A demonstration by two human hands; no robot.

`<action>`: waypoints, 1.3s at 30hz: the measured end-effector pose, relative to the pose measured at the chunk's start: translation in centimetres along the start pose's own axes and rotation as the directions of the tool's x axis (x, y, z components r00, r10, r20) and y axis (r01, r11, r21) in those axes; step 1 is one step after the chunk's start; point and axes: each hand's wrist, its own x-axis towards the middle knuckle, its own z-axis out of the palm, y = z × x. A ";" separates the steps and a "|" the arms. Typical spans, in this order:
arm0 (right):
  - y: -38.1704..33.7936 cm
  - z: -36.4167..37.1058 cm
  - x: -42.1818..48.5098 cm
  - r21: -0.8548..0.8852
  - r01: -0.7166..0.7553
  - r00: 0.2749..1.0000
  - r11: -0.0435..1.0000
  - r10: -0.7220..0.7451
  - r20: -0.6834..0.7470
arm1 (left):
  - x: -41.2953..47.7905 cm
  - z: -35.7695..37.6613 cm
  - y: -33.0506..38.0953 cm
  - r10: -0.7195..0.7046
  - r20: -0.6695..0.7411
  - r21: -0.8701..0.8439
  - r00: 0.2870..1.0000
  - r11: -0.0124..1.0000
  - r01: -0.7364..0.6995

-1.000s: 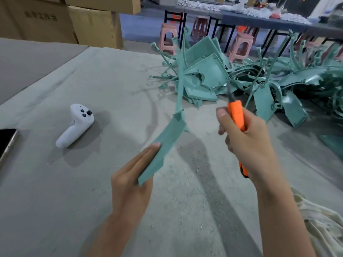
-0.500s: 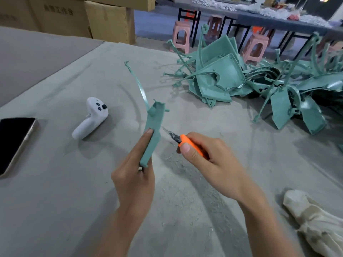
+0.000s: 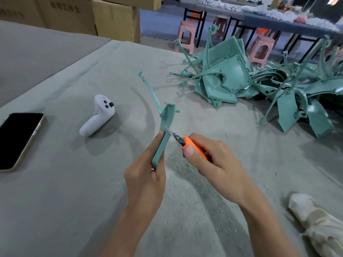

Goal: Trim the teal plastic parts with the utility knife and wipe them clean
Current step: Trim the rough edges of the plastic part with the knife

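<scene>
My left hand (image 3: 146, 175) grips the lower end of a teal plastic part (image 3: 165, 130), a flat paddle with a thin curved stem rising up and to the left. It stands edge-on above the grey table. My right hand (image 3: 209, 160) holds an orange utility knife (image 3: 193, 145). The knife's blade touches the right edge of the part, just above my left fingertips. A pile of teal plastic parts (image 3: 259, 84) lies at the back right. A whitish cloth (image 3: 319, 225) sits at the lower right.
A white game controller (image 3: 96, 115) and a black phone (image 3: 16, 140) lie on the left of the grey felt-covered table (image 3: 65, 191). Plastic shavings litter the felt under my hands. Cardboard boxes (image 3: 115, 17) stand behind; pink stools (image 3: 185, 34) and a long table beyond.
The part was turned from flat to edge-on. My right hand brought the knife down from an upright hold to the part's edge, and the blade now sits on it.
</scene>
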 end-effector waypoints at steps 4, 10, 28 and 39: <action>0.5 0.0 0.2 0.011 -0.026 1.000 1.000 0.026 -0.016 | 0.0 -0.1 -0.2 0.048 0.054 0.042 0.997 0.998 -0.050; 1.5 -0.1 0.3 -0.066 -0.041 0.997 0.997 0.037 -0.067 | 0.0 -0.3 -0.3 0.125 0.120 0.074 0.985 0.988 -0.134; 4.0 -2.9 -0.2 -0.229 -0.198 0.908 0.953 0.090 -0.410 | -0.5 -0.2 0.5 0.175 0.221 0.128 0.959 0.970 -0.207; 1.3 -0.7 0.1 0.019 -0.032 0.999 0.999 0.032 0.011 | 0.0 -0.1 -0.2 0.168 0.099 0.146 0.981 0.973 -0.182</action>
